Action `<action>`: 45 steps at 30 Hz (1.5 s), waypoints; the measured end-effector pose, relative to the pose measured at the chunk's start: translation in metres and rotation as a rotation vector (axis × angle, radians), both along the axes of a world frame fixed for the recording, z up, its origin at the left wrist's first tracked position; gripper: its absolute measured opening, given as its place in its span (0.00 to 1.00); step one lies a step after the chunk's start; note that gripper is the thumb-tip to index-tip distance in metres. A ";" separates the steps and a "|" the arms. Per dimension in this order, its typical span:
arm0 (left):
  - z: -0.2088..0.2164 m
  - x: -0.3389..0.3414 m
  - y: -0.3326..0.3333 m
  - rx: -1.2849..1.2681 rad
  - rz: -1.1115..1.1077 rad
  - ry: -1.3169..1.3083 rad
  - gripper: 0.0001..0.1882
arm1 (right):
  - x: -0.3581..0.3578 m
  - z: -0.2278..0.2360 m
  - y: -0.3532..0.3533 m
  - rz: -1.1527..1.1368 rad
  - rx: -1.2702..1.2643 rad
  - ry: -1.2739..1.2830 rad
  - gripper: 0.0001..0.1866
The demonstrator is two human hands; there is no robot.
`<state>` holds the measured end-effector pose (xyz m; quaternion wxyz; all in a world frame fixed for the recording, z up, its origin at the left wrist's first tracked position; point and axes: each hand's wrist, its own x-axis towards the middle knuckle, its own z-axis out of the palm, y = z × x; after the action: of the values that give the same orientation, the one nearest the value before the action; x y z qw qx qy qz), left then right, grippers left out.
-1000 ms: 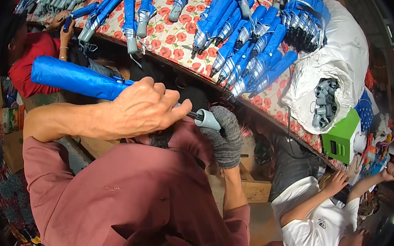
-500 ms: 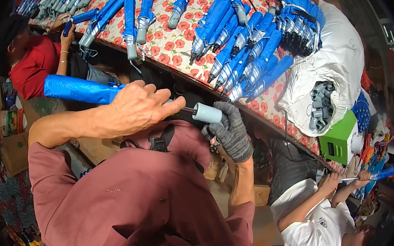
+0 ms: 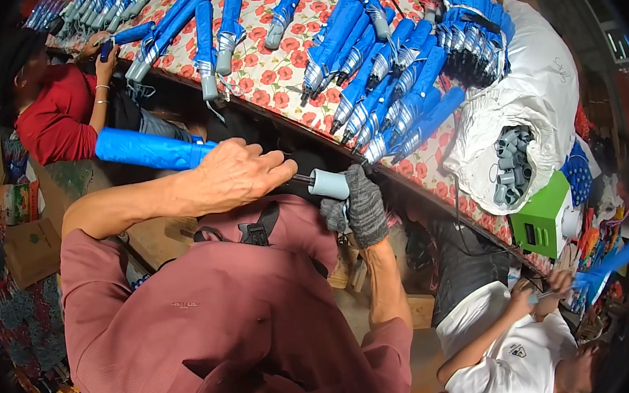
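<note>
A folded blue umbrella lies level in front of my chest, its black shaft pointing right. My left hand is bare and closed round it near the shaft end. On the shaft's tip sits a grey umbrella handle, a short plastic cylinder. My right hand, in a dark grey knitted glove, is closed at the handle's outer end; its palm side and some of the fingers are hidden.
Several blue umbrellas lie on the table with a poppy-patterned cloth. A white sack holds grey handles, beside a green box. A person in red sits left, a person in white right, each handling an umbrella.
The umbrella and my left hand have shifted slightly right. My gloved fingers now point more upward at the handle's end. The person at right has raised a blue umbrella, its cloth blurred.
</note>
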<state>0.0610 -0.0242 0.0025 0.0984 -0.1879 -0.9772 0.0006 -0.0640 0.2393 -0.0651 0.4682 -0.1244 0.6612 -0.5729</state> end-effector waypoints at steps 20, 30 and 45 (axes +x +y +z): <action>-0.021 -0.004 -0.001 0.175 -0.051 -0.179 0.09 | 0.020 0.013 -0.032 0.141 -0.121 0.898 0.18; -0.030 0.030 0.019 0.304 -0.109 -0.346 0.04 | 0.042 -0.008 -0.030 0.334 -0.009 1.383 0.39; -0.014 0.008 -0.011 0.720 -0.081 -0.808 0.06 | 0.039 0.034 -0.034 0.471 -0.093 1.214 0.35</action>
<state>0.0692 -0.0351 -0.0119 -0.2271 -0.1651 -0.8677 -0.4102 -0.0249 0.2054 -0.0311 0.1188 -0.5873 0.7378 -0.3110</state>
